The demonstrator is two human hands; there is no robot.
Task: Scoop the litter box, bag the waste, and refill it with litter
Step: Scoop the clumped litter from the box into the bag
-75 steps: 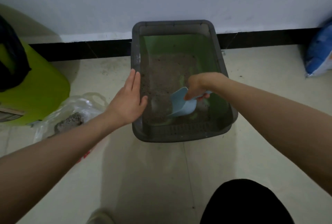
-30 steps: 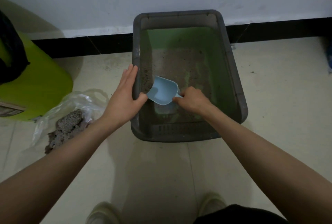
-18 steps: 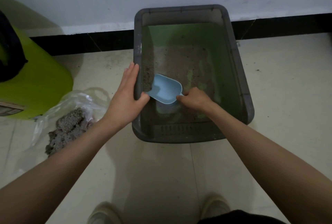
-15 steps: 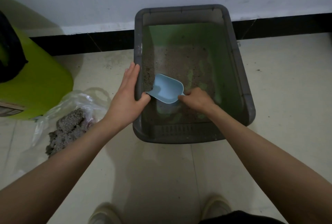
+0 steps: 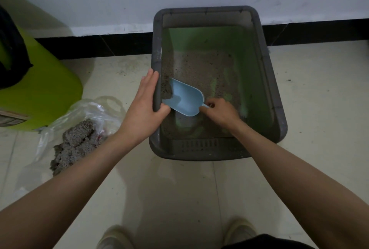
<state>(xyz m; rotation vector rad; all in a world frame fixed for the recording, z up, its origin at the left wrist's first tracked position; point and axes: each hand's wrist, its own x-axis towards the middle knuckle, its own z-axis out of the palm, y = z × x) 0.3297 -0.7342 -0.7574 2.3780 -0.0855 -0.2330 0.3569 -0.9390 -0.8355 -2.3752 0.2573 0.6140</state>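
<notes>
Since half a second ago the light blue scoop has slid a little toward the box's left wall, and grey litter now lies at its open mouth. It is a smooth, rounded plastic shovel, its mouth against the inner left wall of the litter box, its short handle pinched in the curled fingers of the right hand. The left hand braces the box's left rim, fingers straight along the outside, thumb hooked over the edge to the inside, right beside the scoop. The box is a dark grey rectangular tub with rounded corners and a slotted strip along its near end; its far end touches the white wall and black baseboard. Its green floor shows through thin, gritty grey-brown litter, with open room in the right half of the box. On the pale tiled floor to the left lies a crumpled clear plastic bag holding lumpy grey clumps, near a lime-green bin. Two shoes show at the bottom edge.
</notes>
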